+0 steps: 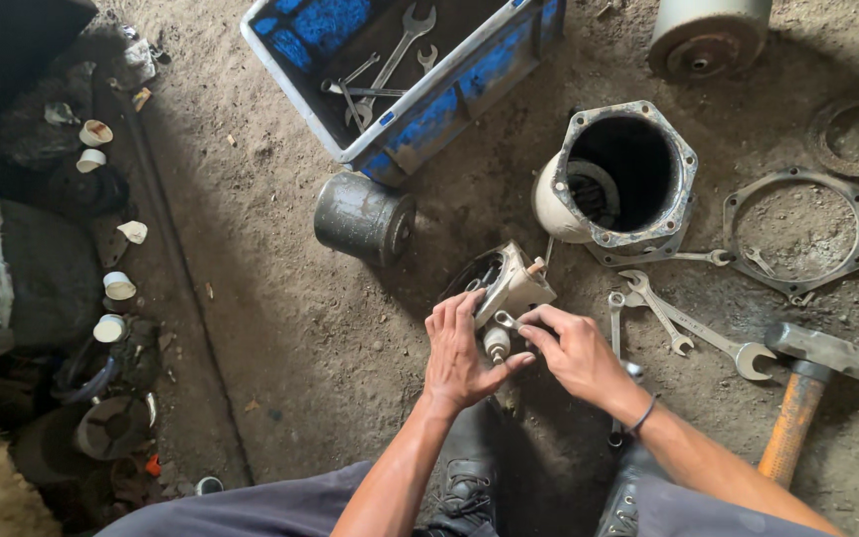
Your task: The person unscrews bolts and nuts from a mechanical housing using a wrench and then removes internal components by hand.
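My left hand (457,350) grips a small whitish metal housing (511,282) that rests on the dirt floor, with its fingers curled over the part's near side. A short shaft (496,342) sticks out of the housing toward me, between my hands. My right hand (577,348) pinches a small spanner (505,320) whose ring end sits against the housing by the shaft. A dark band circles my right wrist.
A large open metal casing (620,179) lies just beyond, with a flange ring (795,231) to its right. Loose spanners (678,316) and a hammer (805,390) lie at right. A dark cylinder (364,217) and a blue crate (402,72) with wrenches sit ahead. Paper cups and junk line the left.
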